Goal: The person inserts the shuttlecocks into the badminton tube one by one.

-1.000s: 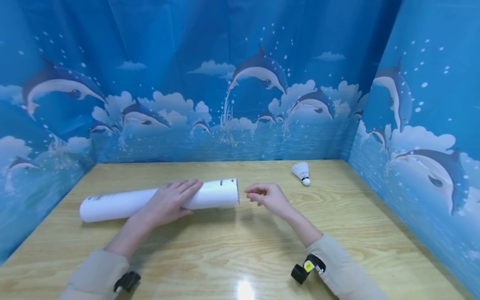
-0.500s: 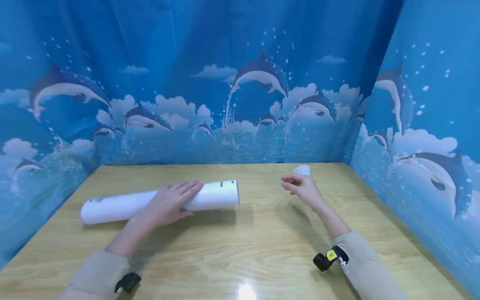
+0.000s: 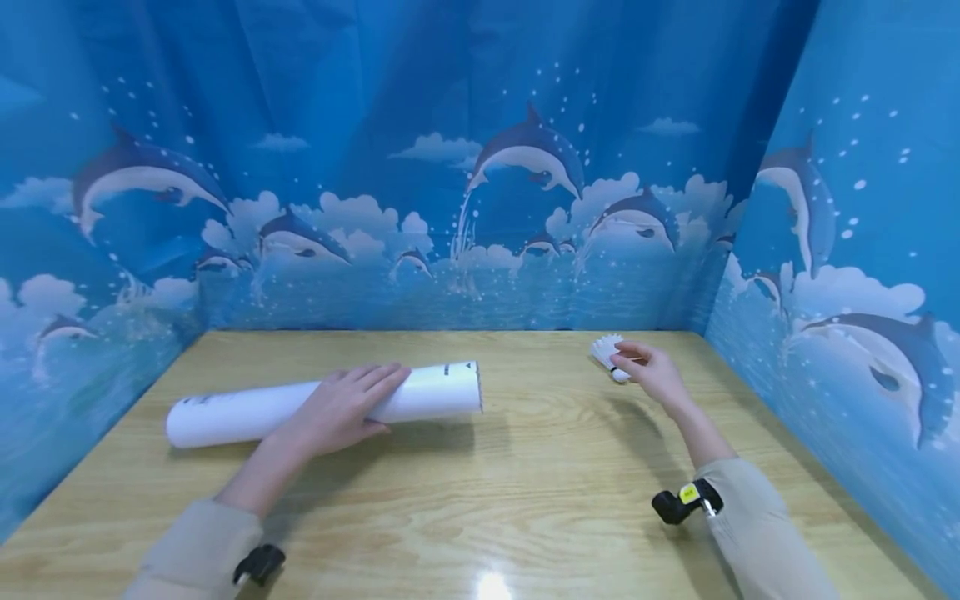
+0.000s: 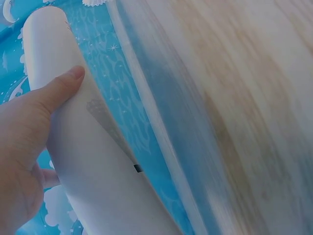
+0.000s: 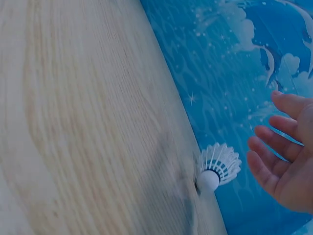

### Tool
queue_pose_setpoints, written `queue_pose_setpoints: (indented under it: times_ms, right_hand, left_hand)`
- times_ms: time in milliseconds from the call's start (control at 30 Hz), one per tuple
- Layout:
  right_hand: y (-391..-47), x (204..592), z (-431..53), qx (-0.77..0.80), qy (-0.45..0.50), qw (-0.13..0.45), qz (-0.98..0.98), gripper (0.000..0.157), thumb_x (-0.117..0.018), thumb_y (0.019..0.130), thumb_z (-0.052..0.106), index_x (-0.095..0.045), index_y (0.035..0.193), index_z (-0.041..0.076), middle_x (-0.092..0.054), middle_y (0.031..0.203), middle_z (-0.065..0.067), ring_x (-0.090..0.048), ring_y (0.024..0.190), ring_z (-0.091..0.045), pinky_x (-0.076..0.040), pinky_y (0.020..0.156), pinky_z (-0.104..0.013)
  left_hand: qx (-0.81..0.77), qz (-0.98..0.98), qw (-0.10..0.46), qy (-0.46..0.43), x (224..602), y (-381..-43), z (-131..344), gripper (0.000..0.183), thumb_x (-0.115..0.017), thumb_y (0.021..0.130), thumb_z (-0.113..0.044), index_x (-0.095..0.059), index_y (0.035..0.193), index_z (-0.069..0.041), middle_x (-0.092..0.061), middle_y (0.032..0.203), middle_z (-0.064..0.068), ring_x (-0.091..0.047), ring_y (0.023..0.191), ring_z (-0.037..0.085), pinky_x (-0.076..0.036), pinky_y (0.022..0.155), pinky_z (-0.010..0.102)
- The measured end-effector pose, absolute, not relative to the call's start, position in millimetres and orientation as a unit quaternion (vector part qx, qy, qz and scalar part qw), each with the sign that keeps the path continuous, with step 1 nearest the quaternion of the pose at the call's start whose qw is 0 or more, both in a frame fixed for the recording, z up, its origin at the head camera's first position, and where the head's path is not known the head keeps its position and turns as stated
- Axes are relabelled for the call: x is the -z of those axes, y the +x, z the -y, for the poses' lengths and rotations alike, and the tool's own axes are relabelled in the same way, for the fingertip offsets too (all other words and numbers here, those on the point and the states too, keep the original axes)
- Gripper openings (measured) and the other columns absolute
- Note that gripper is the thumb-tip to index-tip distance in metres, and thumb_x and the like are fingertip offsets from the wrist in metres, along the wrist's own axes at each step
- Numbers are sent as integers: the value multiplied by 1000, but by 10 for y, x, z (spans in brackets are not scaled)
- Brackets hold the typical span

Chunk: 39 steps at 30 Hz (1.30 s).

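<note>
A long white cylindrical tube [image 3: 435, 392] lies across the left half of the table in the head view. Its right end looks slightly raised, with a shadow below. My left hand [image 3: 341, 412] grips the tube's middle from above; in the left wrist view the thumb lies along the white tube [image 4: 93, 132]. At the back right, a white shuttlecock [image 3: 604, 349] rests on its side. My right hand [image 3: 654, 377] is beside it, fingers loosely bent and partly in front of it. The right wrist view shows that hand [image 5: 288, 152] apart from the shuttlecock [image 5: 220, 164], holding nothing.
The wood-grain table [image 3: 480, 500] ends at a blue dolphin-print curtain [image 3: 375, 250] along the back and right. Black wrist cameras sit on both beige sleeves, one camera [image 3: 686, 500] on the right.
My right hand has moved rightward from near the tube's right end to the shuttlecock. The left hand and the tube have stayed in place.
</note>
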State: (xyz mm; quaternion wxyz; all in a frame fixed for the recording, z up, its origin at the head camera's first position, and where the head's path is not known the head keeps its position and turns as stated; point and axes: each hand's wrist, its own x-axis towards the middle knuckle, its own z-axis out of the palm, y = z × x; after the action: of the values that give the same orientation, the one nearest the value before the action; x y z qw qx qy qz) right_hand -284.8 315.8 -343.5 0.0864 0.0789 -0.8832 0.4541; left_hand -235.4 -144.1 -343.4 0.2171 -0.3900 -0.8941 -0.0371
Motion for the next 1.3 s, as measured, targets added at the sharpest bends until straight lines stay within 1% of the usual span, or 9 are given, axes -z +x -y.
queue_pose_setpoints:
  times_ms: [133,200,400,633,733,833,933,1067,1300]
  right_hand:
    - [-2901,3439,-3273,-440,68,101,890,47,-55,94,21,-48,126,-12,-55,117,-29,-51,85,-1,-51,70,-24]
    - [-2937,3434,-3318,-432,67,110,893,46,-55,94,19,-48,125,-14,-56,115,-31,-53,87,-6,-51,68,-23]
    - [-3070,3420,-3389,-413,57,118,901,42,-55,93,14,-48,124,-14,-56,113,-32,-56,99,-34,-50,67,-22]
    - [-3224,3441,-3400,-395,48,111,911,42,-55,93,13,-48,125,-14,-55,113,-32,-54,103,-41,-51,67,-25]
    - [-3290,3461,-3405,-386,48,107,915,42,-54,94,13,-47,125,-14,-54,116,-33,-54,104,-43,-53,69,-30]
    - [-3346,3469,-3410,-372,40,92,923,45,-53,94,15,-44,128,-13,-49,124,-32,-52,108,-45,-52,78,-40]
    - [-3391,3464,-3415,-359,28,67,931,48,-52,95,18,-40,132,-11,-43,132,-31,-47,113,-45,-46,89,-50]
    - [-3434,3451,-3423,-350,25,29,936,52,-50,96,20,-35,136,-9,-35,139,-30,-37,121,-46,-36,98,-55]
    - [-3491,3449,-3423,-323,42,-36,945,58,-48,96,21,-25,142,-6,-22,145,-31,-18,131,-48,-21,104,-60]
  left_hand:
    - [37,894,217,-389,3425,-2349,1434,89,-82,66,-35,-40,140,-8,-49,134,14,-51,115,34,-47,85,56]
    - [36,894,217,-389,3424,-2349,1431,89,-83,66,-35,-40,140,-8,-49,134,14,-51,115,34,-47,85,56]
    - [35,895,218,-387,3422,-2350,1434,89,-83,66,-34,-40,140,-8,-49,133,14,-51,115,34,-47,86,56]
    - [34,895,218,-388,3424,-2363,1429,90,-83,65,-35,-40,140,-9,-49,134,14,-51,115,33,-46,87,55]
    - [35,896,215,-387,3423,-2366,1423,90,-83,66,-35,-40,140,-9,-48,135,13,-50,116,33,-46,88,55]
    - [35,897,211,-386,3421,-2364,1418,89,-82,66,-35,-39,140,-9,-48,135,13,-50,117,33,-46,88,56]
    - [36,897,211,-386,3420,-2359,1415,89,-83,66,-34,-40,140,-9,-48,135,13,-50,116,33,-46,87,56]
    - [35,897,213,-386,3428,-2357,1415,89,-83,66,-34,-40,140,-9,-49,134,13,-50,116,32,-46,87,55]
    - [31,899,210,-383,3441,-2350,1412,89,-82,66,-35,-40,140,-10,-48,135,12,-50,116,32,-47,87,55]
